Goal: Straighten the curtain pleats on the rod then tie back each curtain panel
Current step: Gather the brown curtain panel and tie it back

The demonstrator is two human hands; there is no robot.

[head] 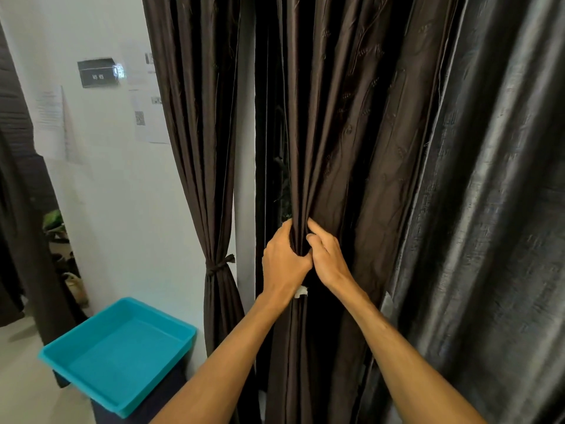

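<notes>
A dark brown curtain panel (345, 123) hangs in front of me, its folds gathered at about waist height. My left hand (282, 261) grips the gathered folds from the left. My right hand (325, 258) grips the same bunch from the right, its fingers curled into the fabric, and the two hands touch. A small white scrap (301, 291) shows just below my left hand. To the left hangs a second brown panel (198, 117), cinched by a dark tie-back (218, 266). The rod is out of view.
A shiny dark grey curtain (495, 209) hangs at the right, close to my right arm. A turquoise tray (119, 353) sits on a dark stand at the lower left. Behind it is a white wall (122, 194) with papers and a black sign (97, 73).
</notes>
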